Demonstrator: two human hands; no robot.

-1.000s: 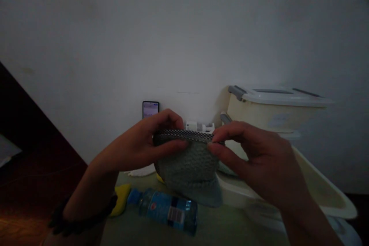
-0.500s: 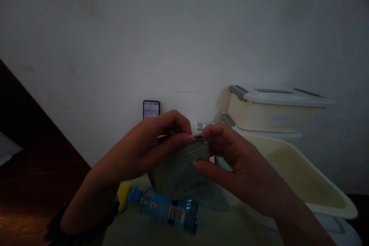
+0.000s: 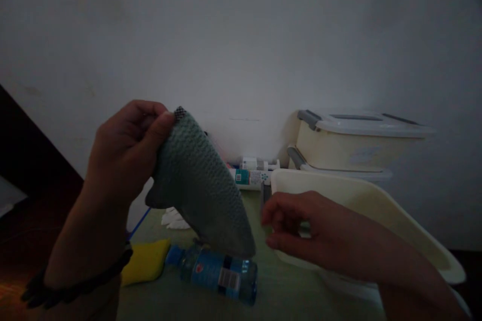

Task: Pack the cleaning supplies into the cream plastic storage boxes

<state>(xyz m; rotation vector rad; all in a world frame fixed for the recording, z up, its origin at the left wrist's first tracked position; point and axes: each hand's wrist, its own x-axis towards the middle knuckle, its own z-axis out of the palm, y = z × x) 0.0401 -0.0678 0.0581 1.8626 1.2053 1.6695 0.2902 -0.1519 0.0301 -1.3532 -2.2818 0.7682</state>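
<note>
My left hand (image 3: 126, 148) is raised at the left and pinches the top corner of a grey-green textured cloth (image 3: 199, 185), which hangs down to the right over a blue water bottle (image 3: 216, 273). My right hand (image 3: 301, 230) hovers lower, in front of a cream plastic basin (image 3: 376, 205); its fingers are loosely curled, apart from the cloth, and hold nothing that I can see. A dark bead bracelet circles my left wrist.
The bottle lies on a green mat (image 3: 278, 291) beside a yellow sponge (image 3: 145, 261). Small tubes and boxes (image 3: 250, 175) line the white wall. A lidded cream storage bin (image 3: 357, 140) stands behind the basin. Dark wood floor lies at the left.
Both hands held the cloth together at the centre. Now my left hand has lifted it up and left by one corner, and my right hand has let go and dropped lower.
</note>
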